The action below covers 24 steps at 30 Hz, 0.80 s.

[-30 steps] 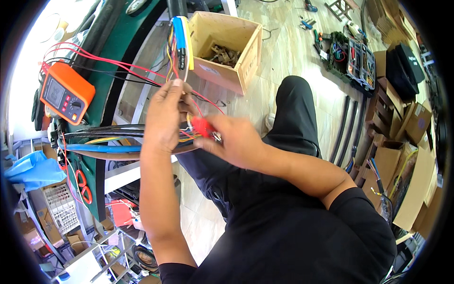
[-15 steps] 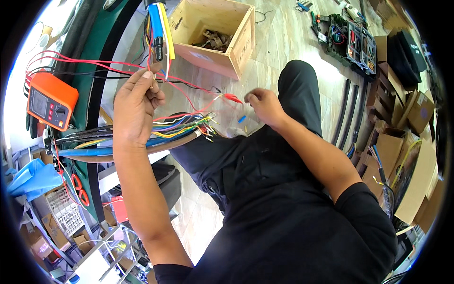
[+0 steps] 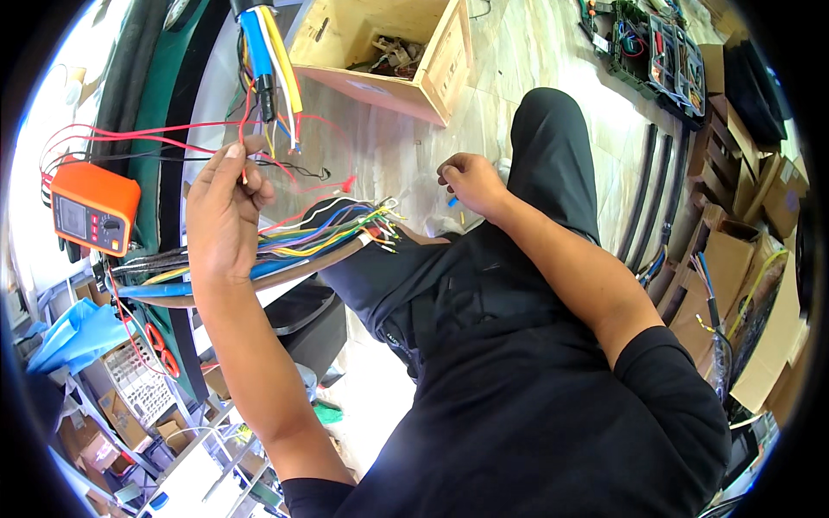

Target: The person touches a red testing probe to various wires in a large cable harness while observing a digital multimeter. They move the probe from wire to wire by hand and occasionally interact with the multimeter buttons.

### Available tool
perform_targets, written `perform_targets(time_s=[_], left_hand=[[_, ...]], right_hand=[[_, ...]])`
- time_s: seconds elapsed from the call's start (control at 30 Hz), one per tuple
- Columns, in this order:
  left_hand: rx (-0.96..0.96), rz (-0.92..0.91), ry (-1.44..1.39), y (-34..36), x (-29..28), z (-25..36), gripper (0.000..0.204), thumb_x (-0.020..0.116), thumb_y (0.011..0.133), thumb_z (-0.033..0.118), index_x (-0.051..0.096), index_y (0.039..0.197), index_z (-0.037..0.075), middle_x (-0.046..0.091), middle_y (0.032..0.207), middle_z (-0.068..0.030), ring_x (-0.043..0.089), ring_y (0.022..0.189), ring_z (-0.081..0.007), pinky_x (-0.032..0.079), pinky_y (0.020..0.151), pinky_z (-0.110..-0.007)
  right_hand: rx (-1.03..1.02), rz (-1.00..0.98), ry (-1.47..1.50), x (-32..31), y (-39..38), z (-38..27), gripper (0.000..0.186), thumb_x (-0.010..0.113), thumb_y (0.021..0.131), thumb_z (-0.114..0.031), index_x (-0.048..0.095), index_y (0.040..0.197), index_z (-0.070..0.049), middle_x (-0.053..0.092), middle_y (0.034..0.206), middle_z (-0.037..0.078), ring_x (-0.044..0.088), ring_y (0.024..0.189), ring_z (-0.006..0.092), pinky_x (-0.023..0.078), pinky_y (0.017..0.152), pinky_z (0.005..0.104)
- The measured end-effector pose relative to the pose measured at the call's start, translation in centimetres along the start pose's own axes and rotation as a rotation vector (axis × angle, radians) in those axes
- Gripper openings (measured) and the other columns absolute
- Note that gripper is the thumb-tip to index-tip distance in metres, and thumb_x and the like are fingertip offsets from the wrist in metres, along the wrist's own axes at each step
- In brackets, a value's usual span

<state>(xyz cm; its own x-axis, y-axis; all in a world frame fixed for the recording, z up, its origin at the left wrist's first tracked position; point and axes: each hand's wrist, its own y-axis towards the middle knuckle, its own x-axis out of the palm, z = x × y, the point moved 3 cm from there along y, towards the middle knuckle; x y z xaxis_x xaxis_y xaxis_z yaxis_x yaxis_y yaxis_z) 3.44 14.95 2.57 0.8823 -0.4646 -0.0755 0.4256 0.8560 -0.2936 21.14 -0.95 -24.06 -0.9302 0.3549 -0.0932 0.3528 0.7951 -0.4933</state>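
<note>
At your far left, the orange meter [image 3: 95,207] stands over the green tabletop [image 3: 148,194], red and black leads running from it; it looks like a solid, boxy thing, best taken round its casing. Next comes your left hand [image 3: 221,203], raised, its thumb and forefinger pinching a thin red wire [image 3: 243,129] near its end, the other fingers loosely curled. That wire should weigh almost nothing and bend freely, so a light fingertip pinch on the insulation, just behind the tip, should steady it; the bare end is probably the fragile part, with strands that could splay if squeezed. Just above that hand hangs the blue conductor [image 3: 256,47], beside a yellow and a white one; they look thicker and stiffer, likely springy, and better gripped well up their sleeves. Farther right, the bundle of thin coloured wires [image 3: 319,233] fans out over your leg, soft and apt to tangle; hold it behind the fan. Near its ends, the red clip [image 3: 348,184] sits on its lead, apart from both hands; take it by the insulated body. At the right, your right hand [image 3: 473,183] has its fingers curled toward the thumb; you cannot tell whether anything small sits between them.
</note>
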Motion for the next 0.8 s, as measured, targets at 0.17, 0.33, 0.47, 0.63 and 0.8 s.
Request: perform_targets(time_s=[0.17, 0.33, 0.47, 0.63, 0.8], left_hand=[[0.002, 0.013, 0.042, -0.1, -0.1, 0.2, 0.029, 0.053, 0.098, 0.020, 0.060, 0.105, -0.007, 0.051, 0.070, -0.0015, 0.051, 0.065, -0.0123, 0.042, 0.062, -0.026], [-0.012, 0.044, 0.050, 0.2, 0.1, 0.5, 0.024, 0.053, 0.097, 0.019, 0.061, 0.100, -0.004, 0.053, 0.071, -0.0020, 0.051, 0.064, -0.0124, 0.042, 0.062, -0.027], [0.007, 0.074, 0.157, 0.1, -0.1, 0.6, 0.022, 0.053, 0.097, 0.019, 0.061, 0.098, -0.002, 0.054, 0.072, -0.0025, 0.054, 0.064, -0.0118, 0.043, 0.061, -0.025], [-0.044, 0.091, 0.290, -0.2, 0.1, 1.0, 0.021, 0.052, 0.097, 0.017, 0.061, 0.096, -0.001, 0.058, 0.071, -0.0040, 0.053, 0.066, -0.0096, 0.043, 0.065, -0.025], [-0.049, 0.057, 0.301, 0.2, 0.5, 1.8, 0.022, 0.052, 0.098, 0.017, 0.061, 0.096, -0.003, 0.060, 0.072, -0.0040, 0.056, 0.070, -0.0088, 0.045, 0.068, -0.024]], right_hand=[[-0.045, 0.098, -0.148, -0.1, 1.5, -0.3, 0.032, 0.054, 0.082, -0.018, 0.067, 0.102, 0.004, 0.069, 0.096, 0.022, 0.066, 0.092, 0.0355, 0.050, 0.085, 0.0403], [-0.296, 0.225, -0.265, 0.9, 5.9, -3.9, 0.043, 0.054, 0.082, -0.018, 0.059, 0.119, 0.003, 0.065, 0.112, 0.024, 0.062, 0.102, 0.0388, 0.048, 0.092, 0.0419], [-0.386, 0.154, -0.243, 3.2, 11.3, -8.3, 0.047, 0.053, 0.085, -0.020, 0.054, 0.126, 0.003, 0.062, 0.117, 0.025, 0.059, 0.109, 0.0389, 0.043, 0.099, 0.0435], [-0.171, -0.089, 0.104, 6.3, 17.1, -12.6, 0.047, 0.050, 0.091, -0.029, 0.055, 0.129, -0.001, 0.062, 0.119, 0.025, 0.057, 0.114, 0.0380, 0.042, 0.100, 0.0434], [-0.228, -0.382, -0.197, 11.2, 20.8, -14.9, 0.043, 0.051, 0.091, -0.037, 0.063, 0.123, -0.010, 0.063, 0.119, 0.020, 0.057, 0.115, 0.0375, 0.043, 0.099, 0.0421]])
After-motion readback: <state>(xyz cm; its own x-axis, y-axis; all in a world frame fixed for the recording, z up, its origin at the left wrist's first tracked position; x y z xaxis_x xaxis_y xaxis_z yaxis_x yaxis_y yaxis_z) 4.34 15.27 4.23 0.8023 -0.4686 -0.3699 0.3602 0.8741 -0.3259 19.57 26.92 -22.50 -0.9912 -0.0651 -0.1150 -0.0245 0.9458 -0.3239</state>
